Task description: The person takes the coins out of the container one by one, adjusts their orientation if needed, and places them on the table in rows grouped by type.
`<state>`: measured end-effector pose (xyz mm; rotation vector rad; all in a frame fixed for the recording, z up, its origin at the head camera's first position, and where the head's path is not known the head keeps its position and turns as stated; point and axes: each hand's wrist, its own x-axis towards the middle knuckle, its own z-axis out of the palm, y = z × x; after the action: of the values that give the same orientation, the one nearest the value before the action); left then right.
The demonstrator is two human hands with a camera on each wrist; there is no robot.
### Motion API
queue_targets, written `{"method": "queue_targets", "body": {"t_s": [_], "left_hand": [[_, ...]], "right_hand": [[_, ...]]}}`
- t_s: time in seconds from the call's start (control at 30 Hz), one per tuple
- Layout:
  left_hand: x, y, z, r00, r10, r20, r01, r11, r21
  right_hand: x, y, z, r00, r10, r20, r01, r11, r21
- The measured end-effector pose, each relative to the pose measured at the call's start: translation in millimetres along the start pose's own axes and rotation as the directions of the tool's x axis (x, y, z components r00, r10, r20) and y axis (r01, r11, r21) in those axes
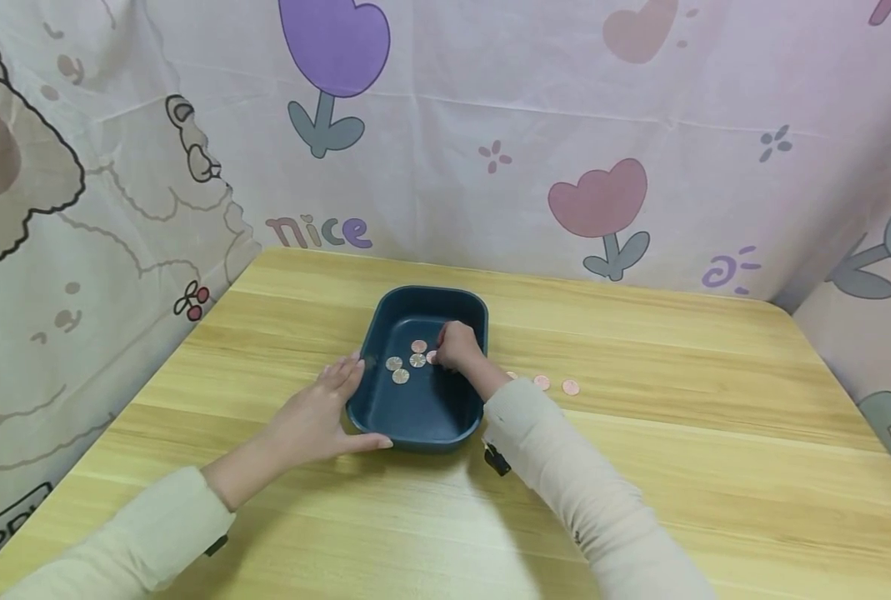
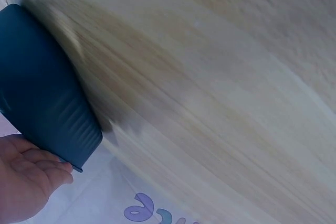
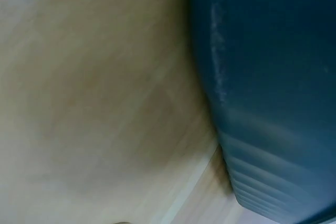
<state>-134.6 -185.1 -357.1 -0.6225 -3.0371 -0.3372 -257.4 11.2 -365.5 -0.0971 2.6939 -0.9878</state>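
Observation:
A dark blue rectangular tray (image 1: 430, 421) stands on the table, with several coins (image 1: 400, 377) lying on its bottom. At the tray's front left corner, my left hand (image 1: 317, 417) is spread, fingertips at the left rim and thumb along the front rim. In the left wrist view the fingers (image 2: 44, 163) touch the tray's edge. My right hand (image 1: 458, 346) reaches over the right rim into the tray, its fingers bent down at a copper-coloured coin (image 1: 432, 357); the hand partly covers this coin. The right wrist view shows only the tray's outer wall (image 3: 268, 103) and tabletop.
To the right of the tray, copper-coloured coins lie in a row on the wooden table (image 1: 678, 433), among them one coin (image 1: 541, 382) and an outermost coin (image 1: 571, 387). A printed cloth (image 1: 453, 200) hangs behind the table and along its sides.

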Motion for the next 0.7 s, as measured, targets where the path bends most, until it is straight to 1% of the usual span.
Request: {"method": "queue_targets", "body": {"t_s": [0.3,0.47,0.7], "left_hand": [[0.5,-0.6,0.8,1.0,0.011,-0.007,-0.01,1.0,0.01],[0.2,-0.8,0.8,1.0,0.012,-0.007,-0.011,1.0,0.007],[0.1,-0.8,0.3,1.0,0.005,0.002,-0.005,1.0,0.005]], "right_hand": [[-0.7,0.9,2.3,0.999,-0.048,0.011,0.049,0.996,-0.078],[0.2,0.5,3.6,0.998,-0.052,0.022,0.055,0.99,-0.127],[1.1,0.3,4.9,0.996,-0.072,0.059,0.084,0.973,-0.217]]}}
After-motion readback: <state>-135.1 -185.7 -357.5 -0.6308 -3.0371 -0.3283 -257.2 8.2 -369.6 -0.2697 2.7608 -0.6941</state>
